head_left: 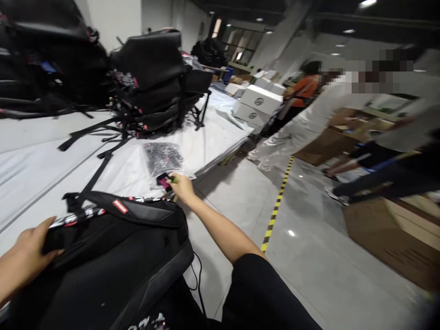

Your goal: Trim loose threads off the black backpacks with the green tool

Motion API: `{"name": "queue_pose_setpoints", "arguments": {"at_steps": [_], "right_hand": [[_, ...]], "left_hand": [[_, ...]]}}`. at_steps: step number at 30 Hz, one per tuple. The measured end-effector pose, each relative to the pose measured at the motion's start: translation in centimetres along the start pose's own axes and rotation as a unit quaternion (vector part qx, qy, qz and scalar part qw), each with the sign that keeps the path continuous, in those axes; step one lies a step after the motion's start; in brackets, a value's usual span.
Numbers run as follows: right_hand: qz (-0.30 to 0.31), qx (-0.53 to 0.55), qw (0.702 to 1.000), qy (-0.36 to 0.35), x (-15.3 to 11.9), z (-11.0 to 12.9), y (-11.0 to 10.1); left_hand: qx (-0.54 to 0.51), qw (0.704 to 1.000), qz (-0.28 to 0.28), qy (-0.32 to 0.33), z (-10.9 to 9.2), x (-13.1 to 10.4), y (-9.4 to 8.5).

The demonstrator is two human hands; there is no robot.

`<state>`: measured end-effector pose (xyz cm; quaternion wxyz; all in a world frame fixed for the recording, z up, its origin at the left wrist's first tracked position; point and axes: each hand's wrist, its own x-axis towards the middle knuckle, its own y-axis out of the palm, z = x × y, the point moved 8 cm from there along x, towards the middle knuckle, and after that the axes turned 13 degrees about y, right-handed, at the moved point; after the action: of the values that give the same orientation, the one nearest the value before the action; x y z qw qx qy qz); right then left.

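Observation:
A black backpack (120,250) with a red label on its strap lies in front of me, close to my body. My left hand (30,254) is closed on its upper left edge, thumb on the near side. Stretched out past the bag, my right hand (182,187) pinches a small black tag with pink print (162,182). A bit of green shows at those fingertips; I cannot make out what it is. Just beyond the tag, a clear plastic bag (163,156) with dark contents rests on the white-covered table (209,137).
Stacked black backpacks (151,78) stand at the back of the table, straps trailing forward. White boxes (261,98) sit beyond its far end. To the right, several people stand near open cardboard cartons (392,238). A yellow-black tape line (277,206) crosses the floor.

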<state>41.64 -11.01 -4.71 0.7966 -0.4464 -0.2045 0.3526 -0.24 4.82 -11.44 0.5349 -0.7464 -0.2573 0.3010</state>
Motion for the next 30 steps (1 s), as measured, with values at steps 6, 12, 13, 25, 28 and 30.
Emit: {"name": "queue_pose_setpoints", "arguments": {"at_steps": [6,12,13,25,28,30], "right_hand": [[0.072,0.174,0.98,-0.056,-1.7,2.7,-1.1],[0.134,0.23,0.952,-0.15,-6.4,9.5,1.4],[0.141,0.238,0.946,-0.168,-7.2,10.7,1.9],[0.189,0.051,0.914,-0.355,-12.4,19.7,8.5],[0.235,-0.119,0.894,-0.362,-13.0,21.2,10.6],[0.264,-0.208,0.865,-0.372,-13.2,21.8,11.6]], "left_hand": [[0.026,0.998,0.037,-0.052,-2.1,-1.5,-1.5],[0.019,0.998,0.033,-0.059,-5.2,-2.3,-3.6],[0.015,0.997,0.029,-0.063,-5.5,-2.4,-3.7],[-0.105,0.993,-0.034,-0.043,-5.4,-2.8,-3.3],[-0.15,0.987,-0.047,-0.021,-5.0,-3.3,-3.1],[-0.199,0.976,-0.089,-0.022,-4.5,-4.4,-2.8]]}}
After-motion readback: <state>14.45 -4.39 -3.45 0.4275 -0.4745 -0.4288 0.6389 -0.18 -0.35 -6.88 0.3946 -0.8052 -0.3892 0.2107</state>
